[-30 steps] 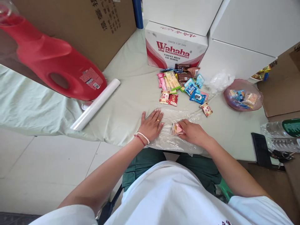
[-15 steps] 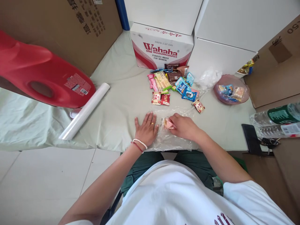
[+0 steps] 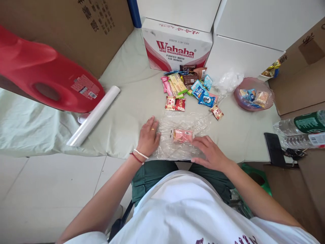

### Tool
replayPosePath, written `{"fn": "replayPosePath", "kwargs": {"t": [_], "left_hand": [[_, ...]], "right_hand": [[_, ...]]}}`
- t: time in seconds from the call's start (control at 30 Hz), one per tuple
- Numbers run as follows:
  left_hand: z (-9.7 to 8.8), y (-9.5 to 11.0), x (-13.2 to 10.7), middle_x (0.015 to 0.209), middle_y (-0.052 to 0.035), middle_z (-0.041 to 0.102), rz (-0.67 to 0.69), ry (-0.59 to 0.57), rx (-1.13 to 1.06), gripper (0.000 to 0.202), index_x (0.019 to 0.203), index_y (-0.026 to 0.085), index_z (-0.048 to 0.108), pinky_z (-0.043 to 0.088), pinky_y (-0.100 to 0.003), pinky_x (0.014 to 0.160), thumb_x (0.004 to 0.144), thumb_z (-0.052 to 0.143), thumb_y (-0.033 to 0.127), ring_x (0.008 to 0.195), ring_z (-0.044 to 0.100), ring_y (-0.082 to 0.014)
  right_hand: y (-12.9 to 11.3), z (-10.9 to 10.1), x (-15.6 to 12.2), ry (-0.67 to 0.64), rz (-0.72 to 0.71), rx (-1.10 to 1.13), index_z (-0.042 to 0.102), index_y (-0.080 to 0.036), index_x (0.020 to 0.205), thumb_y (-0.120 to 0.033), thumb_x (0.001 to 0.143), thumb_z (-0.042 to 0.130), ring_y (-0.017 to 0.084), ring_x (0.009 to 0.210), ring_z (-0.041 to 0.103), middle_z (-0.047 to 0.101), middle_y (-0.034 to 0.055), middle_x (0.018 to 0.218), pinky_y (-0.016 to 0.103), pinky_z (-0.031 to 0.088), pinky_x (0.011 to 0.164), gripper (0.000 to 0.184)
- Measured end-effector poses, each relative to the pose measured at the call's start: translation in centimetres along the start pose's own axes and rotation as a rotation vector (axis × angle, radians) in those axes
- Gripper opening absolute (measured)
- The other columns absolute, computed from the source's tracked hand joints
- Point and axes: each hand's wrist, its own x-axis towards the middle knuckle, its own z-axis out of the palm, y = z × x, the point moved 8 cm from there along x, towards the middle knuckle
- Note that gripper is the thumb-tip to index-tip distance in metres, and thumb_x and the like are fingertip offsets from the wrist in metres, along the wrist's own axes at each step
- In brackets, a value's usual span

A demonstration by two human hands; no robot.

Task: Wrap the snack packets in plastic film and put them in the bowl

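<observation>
A pink wrapped snack packet [image 3: 182,136] lies flat on a sheet of clear plastic film [image 3: 167,152] near the table's front edge. At the film's left edge rests my left hand [image 3: 148,137], holding nothing, its thumb apart from the fingers. My right hand [image 3: 209,154] is open at the right of the packet, fingertips close to its right end; whether they touch it I cannot tell. Beyond the film is a pile of small wrapped snacks [image 3: 177,83], with a red packet [image 3: 180,104] and a cream-coloured packet [image 3: 216,112] nearer to me.
On the left, a roll of plastic film [image 3: 93,116] lies beside a large red jug [image 3: 50,74]. A Wahaha carton [image 3: 177,47] stands behind the snacks. To the right are a pink bowl [image 3: 237,101] with packets, plastic bottles [image 3: 299,139] and a black phone [image 3: 275,149].
My right hand has let go of the pink packet, leaving it on the film, and drawn back toward me. My left hand has shifted slightly left. The view has moved a little.
</observation>
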Motion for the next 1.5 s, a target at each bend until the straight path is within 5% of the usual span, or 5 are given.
{"fn": "replayPosePath", "kwargs": {"t": [0.4,0.9,1.1,1.3,1.5], "left_hand": [[-0.6,2.3,-6.3,0.163,-0.0138,0.049,0.428,-0.379,-0.071,0.068,0.151,0.023,0.055,0.018,-0.055,0.133,0.092,0.061,0.055,0.155,0.041,-0.0309],[-1.3,-2.0,4.8,0.096,-0.0124,0.071,-0.067,-0.123,-0.076,0.030,0.072,0.022,0.064,0.047,-0.051,0.110,0.088,0.058,0.046,0.118,0.060,-0.0330],[-3.3,-2.8,3.3,0.112,-0.0128,0.065,-0.082,0.149,-0.081,0.021,0.096,0.020,0.070,0.041,-0.053,0.114,0.084,0.062,0.036,0.127,0.055,-0.0328],[-9.4,2.7,-1.5,0.094,-0.0087,0.065,0.044,0.628,-0.001,0.015,0.090,0.022,0.070,0.042,-0.049,0.103,0.082,0.058,0.016,0.103,0.062,-0.0280],[-4.9,8.5,1.2,0.122,-0.0093,0.072,0.242,0.266,-0.025,0.028,0.118,0.027,0.074,0.034,-0.048,0.109,0.091,0.065,0.028,0.127,0.056,-0.0301]], "right_hand": [[1.8,1.9,-2.6,0.097,0.063,0.140,0.074,-0.027,0.114,-0.026,0.103,0.047,0.027,0.115,0.061,0.066,0.0131,0.132,0.051,0.056,0.099,0.030],[10.1,-1.6,2.6,-0.008,0.521,0.223,0.074,-0.019,0.111,-0.031,0.097,0.054,0.019,0.081,0.064,0.073,0.0034,0.092,0.028,0.047,0.074,0.028],[10.2,-4.7,5.2,0.099,0.524,-0.140,0.075,-0.017,0.110,-0.027,0.101,0.049,0.025,0.100,0.063,0.069,0.0121,0.109,0.032,0.045,0.081,0.029],[7.4,-3.7,12.0,0.068,0.263,-0.163,0.061,-0.011,0.141,-0.028,0.100,0.058,0.033,0.124,0.051,0.062,0.0183,0.137,0.042,0.042,0.104,0.045],[7.9,-1.2,15.4,-0.063,0.346,-0.142,0.065,-0.009,0.137,-0.029,0.092,0.071,0.032,0.117,0.056,0.073,0.0181,0.114,0.037,0.043,0.094,0.049]]}}
